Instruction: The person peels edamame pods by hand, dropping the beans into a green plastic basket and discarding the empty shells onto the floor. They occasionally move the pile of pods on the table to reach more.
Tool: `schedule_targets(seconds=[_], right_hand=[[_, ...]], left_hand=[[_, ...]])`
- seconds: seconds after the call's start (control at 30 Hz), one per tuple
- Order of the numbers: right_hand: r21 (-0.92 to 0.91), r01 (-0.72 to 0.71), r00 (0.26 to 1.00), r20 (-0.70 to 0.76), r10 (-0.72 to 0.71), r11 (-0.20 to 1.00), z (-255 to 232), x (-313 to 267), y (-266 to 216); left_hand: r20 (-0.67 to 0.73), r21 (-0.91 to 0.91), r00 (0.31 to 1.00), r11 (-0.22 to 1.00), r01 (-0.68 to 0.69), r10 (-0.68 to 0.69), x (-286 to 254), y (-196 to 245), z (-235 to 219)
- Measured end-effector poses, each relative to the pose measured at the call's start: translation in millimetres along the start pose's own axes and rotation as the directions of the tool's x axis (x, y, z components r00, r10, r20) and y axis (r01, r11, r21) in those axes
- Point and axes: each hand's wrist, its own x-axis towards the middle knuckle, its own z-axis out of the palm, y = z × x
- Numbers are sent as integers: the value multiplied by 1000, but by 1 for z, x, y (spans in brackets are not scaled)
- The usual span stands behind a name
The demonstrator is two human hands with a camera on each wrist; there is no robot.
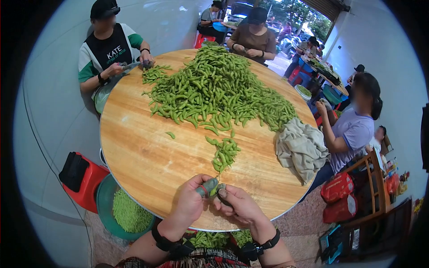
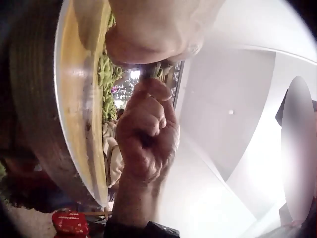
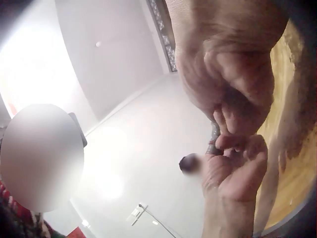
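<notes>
Close to the near edge of the round wooden table [image 1: 138, 147], both hands meet over one green soybean pod [image 1: 213, 191]. The left hand [image 1: 188, 198] pinches it with fingers curled; a grey cover with a red band [image 1: 207, 187] wraps a digit there. From the other side the right hand [image 1: 241, 203] grips the pod, its thumb also in a grey cover. In the left wrist view the right hand [image 2: 148, 129] shows curled fingers, and the pod is mostly hidden. Just beyond the fingertips lies a small group of pods [image 1: 225, 154].
A large heap of pods [image 1: 214, 85] covers the table's far half. A crumpled cloth [image 1: 301, 147] lies at the right edge. Lower left, a green basin [image 1: 105, 210] of shelled beans stands beside a red stool [image 1: 85, 183]. Several people sit around this table and others behind.
</notes>
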Motion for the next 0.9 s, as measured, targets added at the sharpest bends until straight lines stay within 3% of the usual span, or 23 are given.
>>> schedule_targets(seconds=[0.03, 0.13, 0.27, 0.37, 0.4, 0.43, 0.47, 0.57, 0.6, 0.63, 0.67, 0.7, 0.73, 0.77, 0.8, 0.83, 0.9], right_hand=[[33, 4, 1000, 17, -5, 999, -2, -1, 0], [60, 11, 999, 31, -13, 998, -4, -2, 2], [-23, 30, 999, -39, -31, 999, -12, 3, 15], [-145, 75, 990, -110, -91, 987, -12, 2, 20], [-141, 77, 990, -107, -92, 987, -12, 2, 19], [-16, 61, 994, -92, -62, 998, -11, 0, 18], [109, 41, 997, -74, -33, 993, -12, -1, 16], [266, -46, 999, 1, 47, 963, -18, -4, 11], [268, -48, 999, 4, 48, 962, -19, -3, 14], [144, 8, 999, -50, 0, 990, -22, -1, 19], [13, 57, 994, -96, -56, 998, -23, 0, 21], [13, 55, 994, -92, -54, 998, -22, 0, 20], [-133, 83, 985, -141, -102, 988, -20, 0, 19], [-276, 101, 971, -181, -155, 956, -19, -1, 18], [-275, 100, 972, -178, -153, 956, -19, -1, 17], [-114, 75, 984, -154, -92, 991, -21, -1, 15], [210, -5, 997, -77, 22, 978, -26, -2, 8]], left_hand=[[-30, 36, 994, 994, -103, 104, 1, -2, 4], [-94, 77, 978, 981, -177, 184, 7, -13, 5], [-14, 41, 991, 990, -133, 134, 1, -14, 9], [20, 144, 996, 986, -85, 83, 4, -16, 5], [47, 26, 999, 1000, -15, 14, 7, -15, 3], [82, -91, 995, 994, 59, -52, 9, -15, 0], [81, -89, 995, 994, 59, -52, 11, -15, -3], [50, -141, 992, 982, 124, -118, 12, -18, -8], [42, 2, 996, 996, 85, -85, 10, -18, -7], [40, 144, 998, 989, 44, -50, 9, -18, -5], [37, 145, 998, 989, 42, -48, 6, -16, 0], [65, 365, 998, 930, -41, 18, 2, -12, 6], [107, 563, 991, 817, -122, 75, 0, -10, 9], [102, 564, 992, 817, -121, 76, 2, -14, 6], [123, 580, 978, 788, -207, 166, 5, -16, 3], [146, 594, 956, 751, -290, 254, 6, -17, 2], [149, 639, 965, 723, -262, 218, 5, -14, -1]])
